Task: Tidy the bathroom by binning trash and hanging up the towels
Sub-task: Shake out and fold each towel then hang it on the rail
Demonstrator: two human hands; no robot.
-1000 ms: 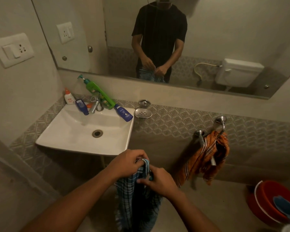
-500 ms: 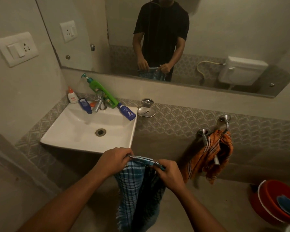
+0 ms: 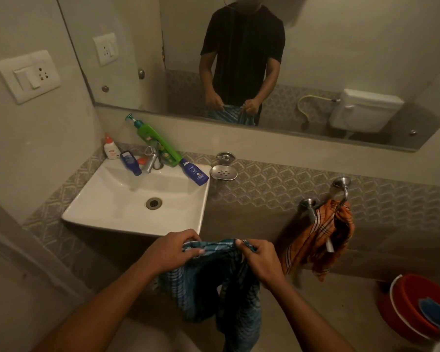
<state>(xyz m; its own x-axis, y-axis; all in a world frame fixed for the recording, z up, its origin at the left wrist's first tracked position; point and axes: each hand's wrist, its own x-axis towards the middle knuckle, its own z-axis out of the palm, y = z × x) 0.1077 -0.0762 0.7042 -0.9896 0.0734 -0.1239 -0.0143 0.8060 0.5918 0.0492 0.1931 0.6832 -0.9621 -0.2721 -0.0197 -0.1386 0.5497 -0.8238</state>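
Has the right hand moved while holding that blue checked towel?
Yes. The right hand has slid right along the blue checked towel, away from the sink corner, toward the orange towel.

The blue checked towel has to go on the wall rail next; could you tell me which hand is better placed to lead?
Probably the right hand: it grips the blue towel edge nearest the rail.

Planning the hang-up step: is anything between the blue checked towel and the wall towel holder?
Yes. The orange checked towel already drapes over the towel holder, covering most of it. The blue checked towel, held by the left hand and the right hand, has open air otherwise.
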